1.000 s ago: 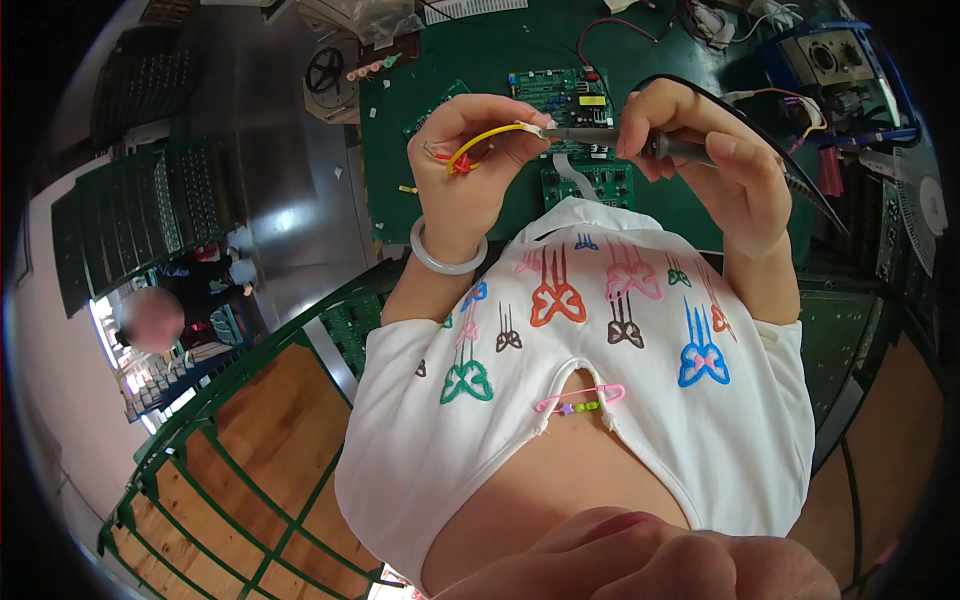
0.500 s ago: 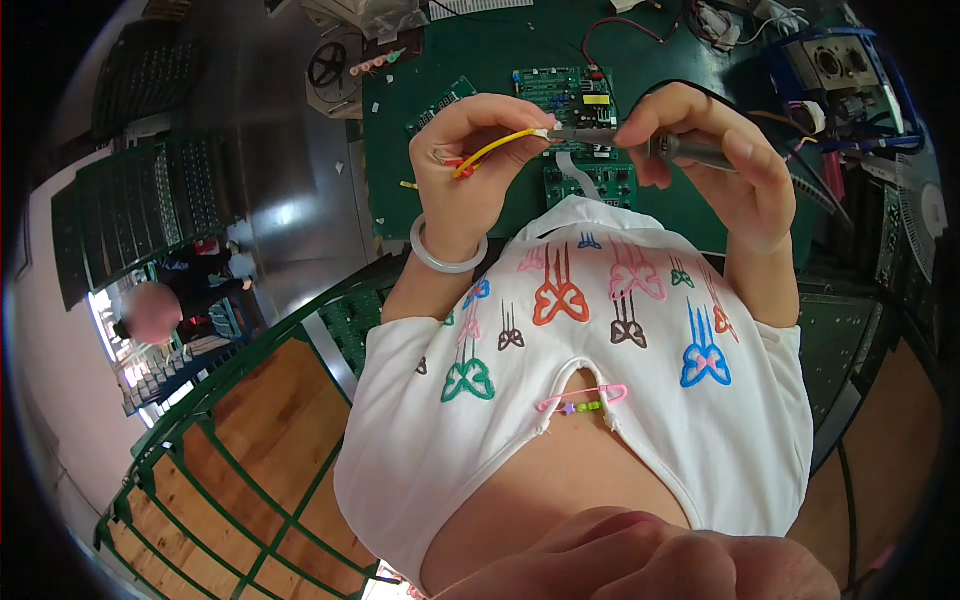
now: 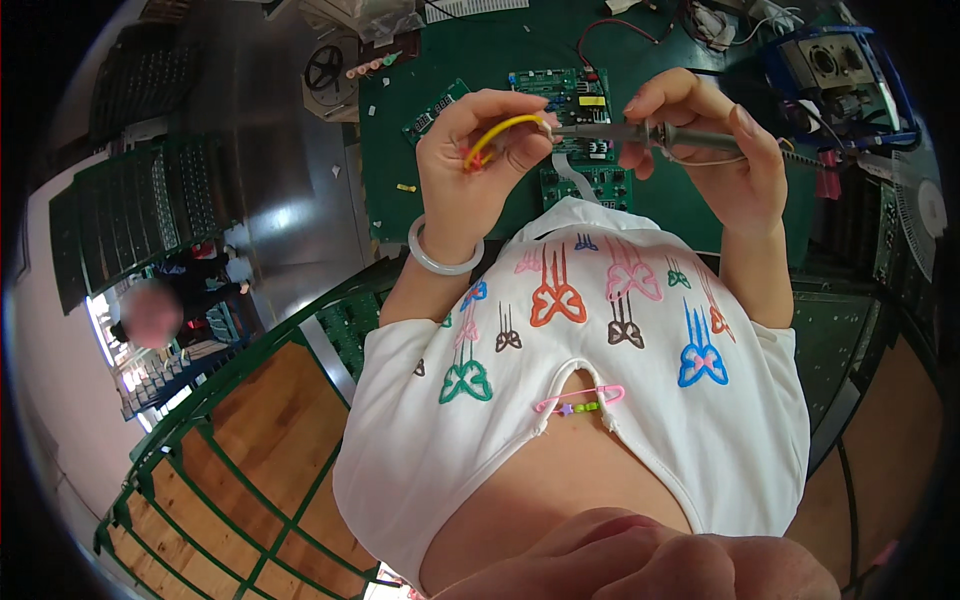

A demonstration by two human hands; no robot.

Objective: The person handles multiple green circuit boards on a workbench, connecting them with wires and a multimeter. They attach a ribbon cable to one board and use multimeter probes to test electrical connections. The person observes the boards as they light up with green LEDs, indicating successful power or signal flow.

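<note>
In the head view, read like a clock face, the table point(image 3: 470, 55) at 12 o'clock is dark green and smooth. A flat green board point(image 3: 548, 98) lies on it toward 1 o'clock, with lots of tiny bumps and one yellow block. A soft grey strip point(image 3: 572, 178) runs down from there to a second board point(image 3: 612, 188). A blue box point(image 3: 830, 65) with a round dial sits at 2 o'clock. The wire point(image 3: 500, 126) is thin, yellow and bent like a bow, with a white end and some red at the other. The tool point(image 3: 690, 141) is long, with a grey metal rod and a round grey handle.

The left hand point(image 3: 480, 182), at 12 o'clock, has its thumb and fingers pinched together on the wire's white end. The right hand point(image 3: 748, 185), near 2 o'clock, is curled and clamped on the tool's handle. The tool's tip points to 9 o'clock, right by that white end; I cannot tell if they touch
</note>
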